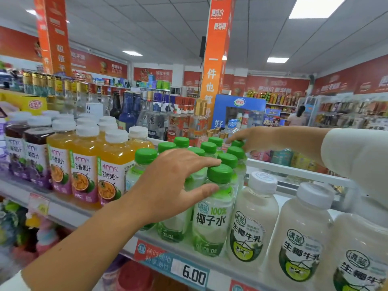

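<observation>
The left hand [168,185] lies spread and flat, thumb on the front coconut-water bottle [212,217]. The right hand [252,139] bends over the rearmost green cap [238,143] — gripping or just touching, I cannot tell. The green-capped rows [227,159] stand upright at the shelf [220,267] edge — straightening looks nearly done, with only the back left.

On the shelf [69,215], the left grip [174,181] lies spread across the green-capped coconut water bottles [212,217], thumb against the front one's neck, while the right grip [249,137] touches the rearmost green cap [237,143].
</observation>
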A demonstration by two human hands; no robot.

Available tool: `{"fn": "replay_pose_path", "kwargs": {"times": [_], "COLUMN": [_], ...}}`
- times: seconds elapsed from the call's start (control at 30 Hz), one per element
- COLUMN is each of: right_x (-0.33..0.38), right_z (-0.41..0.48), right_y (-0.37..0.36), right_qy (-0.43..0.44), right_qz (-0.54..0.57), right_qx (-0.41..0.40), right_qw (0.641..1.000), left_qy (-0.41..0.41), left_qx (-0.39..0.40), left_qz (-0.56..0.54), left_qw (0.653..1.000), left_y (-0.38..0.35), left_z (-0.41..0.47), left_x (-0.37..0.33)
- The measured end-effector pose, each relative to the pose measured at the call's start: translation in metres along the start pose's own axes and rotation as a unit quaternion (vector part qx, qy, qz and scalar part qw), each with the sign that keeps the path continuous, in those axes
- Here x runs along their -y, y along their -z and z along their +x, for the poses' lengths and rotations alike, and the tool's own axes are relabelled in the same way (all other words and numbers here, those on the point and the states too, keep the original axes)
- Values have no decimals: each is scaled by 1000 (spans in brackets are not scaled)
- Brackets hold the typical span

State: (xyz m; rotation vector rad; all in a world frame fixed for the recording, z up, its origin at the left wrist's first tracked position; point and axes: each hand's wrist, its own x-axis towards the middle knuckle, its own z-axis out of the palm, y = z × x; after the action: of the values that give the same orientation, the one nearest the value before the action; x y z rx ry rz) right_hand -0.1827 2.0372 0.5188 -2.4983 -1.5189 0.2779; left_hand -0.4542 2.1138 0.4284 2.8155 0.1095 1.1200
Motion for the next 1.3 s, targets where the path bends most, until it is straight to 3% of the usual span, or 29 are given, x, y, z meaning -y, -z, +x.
{"fn": "replay_pose_path", "kwargs": {"times": [0.1,0.27,0.43,0.6,0.7,0.77,0.83,0.9,0.97,1.0,1.03,1.3], "right_x": [-4,0,27,76,98,114,131,145,154,157,160,182], "right_z": [3,-30,-95,-175,-212,-231,-243,-249,-249,-250,-249,-241], "right_y": [-4,21,54,62,48,27,-2,-35,-69,-86,-103,-216], "right_qy": [5,37,80,120,140,148,149,139,130,123,113,63], "right_qz": [37,-15,47,140,202,260,319,368,391,402,417,549], "right_qx": [-39,-151,-354,-464,-436,-399,-362,-315,-273,-258,-247,-185], "right_qw": [999,988,931,867,865,867,863,864,869,870,868,813], "left_qy": [9,15,30,38,52,93,146,174,183,189,206,320], "left_qx": [4,26,0,-39,-35,0,38,81,118,125,118,41], "left_qz": [8,13,-5,-40,-101,-244,-446,-609,-707,-726,-729,-643], "left_qw": [1000,999,1000,998,993,965,882,770,673,649,642,694], "left_y": [0,4,8,21,32,41,44,40,32,29,27,20], "left_z": [0,1,-3,-21,-42,-60,-82,-106,-132,-148,-162,-272], "left_x": [-1,-2,-18,-36,-52,-64,-70,-69,-65,-64,-65,-69]}}
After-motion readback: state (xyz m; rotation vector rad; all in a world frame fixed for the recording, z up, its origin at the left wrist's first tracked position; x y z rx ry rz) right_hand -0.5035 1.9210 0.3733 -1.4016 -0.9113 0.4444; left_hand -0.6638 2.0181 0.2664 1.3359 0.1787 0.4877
